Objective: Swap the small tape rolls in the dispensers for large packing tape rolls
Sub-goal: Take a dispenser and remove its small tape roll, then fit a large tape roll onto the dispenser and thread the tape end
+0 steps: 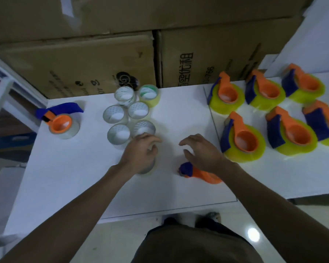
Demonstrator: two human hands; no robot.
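Note:
My left hand (141,152) grips a small clear tape roll (149,168) standing on the white table (80,177). My right hand (201,150) hovers with loose, spread fingers above an empty orange and blue dispenser (198,172) lying on the table. Several small clear rolls (120,133) stand clustered behind my left hand, with one yellowish roll (150,94) at the back. At the far left a dispenser (62,121) carries a small clear roll. On the right, several dispensers (243,141) sit loaded with large yellow rolls.
Stacked cardboard boxes (106,61) line the back of the table. A dark tape roll (126,79) leans against them. A second white surface (292,179) joins on the right. My shoes (211,217) show at the table's front edge.

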